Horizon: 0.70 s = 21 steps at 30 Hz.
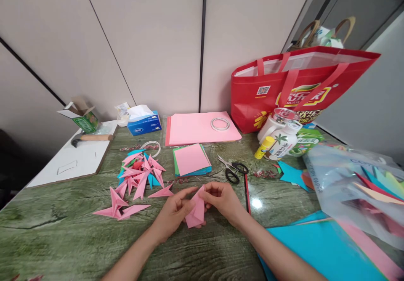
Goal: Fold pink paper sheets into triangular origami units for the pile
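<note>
A folded pink paper piece (196,210) sits between both my hands just above the green table (63,230). My left hand (172,216) grips its left side, with the fingers curled under it. My right hand (222,199) pinches its upper right edge. To the left lies a pile of folded pink and blue paper shapes (139,176). A stack of small square paper sheets (191,160) with a pink one on top lies just beyond my hands. Black-handled scissors (232,169) rest to the right of the stack.
Large pink sheets (198,128) with a tape ring (220,124) lie at the back. A red bag (296,87), bottles (282,140), a glue stick (264,147), a tissue box (144,123), a white board (72,161) and a clear plastic bag (356,184) surround the spot. Blue paper (322,247) lies at the lower right.
</note>
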Tool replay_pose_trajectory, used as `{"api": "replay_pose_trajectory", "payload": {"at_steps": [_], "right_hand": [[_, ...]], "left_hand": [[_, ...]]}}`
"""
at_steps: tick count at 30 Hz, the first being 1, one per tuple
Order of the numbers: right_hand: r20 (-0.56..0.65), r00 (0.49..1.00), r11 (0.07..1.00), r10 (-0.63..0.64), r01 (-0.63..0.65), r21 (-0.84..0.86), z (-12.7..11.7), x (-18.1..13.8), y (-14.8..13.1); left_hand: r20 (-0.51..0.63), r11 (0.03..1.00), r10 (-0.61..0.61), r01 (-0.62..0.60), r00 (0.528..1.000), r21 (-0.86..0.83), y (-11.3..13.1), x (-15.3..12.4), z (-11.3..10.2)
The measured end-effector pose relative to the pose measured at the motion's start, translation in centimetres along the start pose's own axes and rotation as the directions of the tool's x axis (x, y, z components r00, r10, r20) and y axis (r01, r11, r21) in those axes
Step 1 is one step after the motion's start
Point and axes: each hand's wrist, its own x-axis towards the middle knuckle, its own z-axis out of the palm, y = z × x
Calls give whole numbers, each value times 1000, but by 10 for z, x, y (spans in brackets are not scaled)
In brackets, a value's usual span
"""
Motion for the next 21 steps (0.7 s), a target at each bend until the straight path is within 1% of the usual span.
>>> {"api": "replay_pose_trajectory", "payload": {"at_steps": [2, 5, 9, 12, 14, 17, 21], "right_hand": [[17, 1000, 1000, 0, 1, -9, -1, 0, 1], [39, 999, 1000, 0, 1, -22, -1, 0, 3], [28, 1000, 999, -6, 5, 46, 1, -1, 3], [12, 997, 994, -75, 73, 86, 3, -3, 2], [17, 992, 992, -126, 125, 35, 4, -4, 1], [41, 987, 985, -156, 159, -73, 4, -4, 1], [45, 986, 981, -163, 166, -100, 3, -5, 4]], "left_hand": [[15, 1000, -10, 10, 1000, 10, -2, 0, 0], [-7, 999, -11, 11, 1000, 38, -5, 1, 0], [-55, 999, -6, 8, 998, 50, -5, 2, 0], [-64, 1000, -4, 6, 998, 30, -3, 2, -1], [-50, 1000, -6, 6, 999, 13, -2, 2, -1], [-23, 1000, -6, 6, 1000, -13, -1, 1, -1], [-25, 1000, 7, -7, 1000, -6, -1, 0, 0]]}}
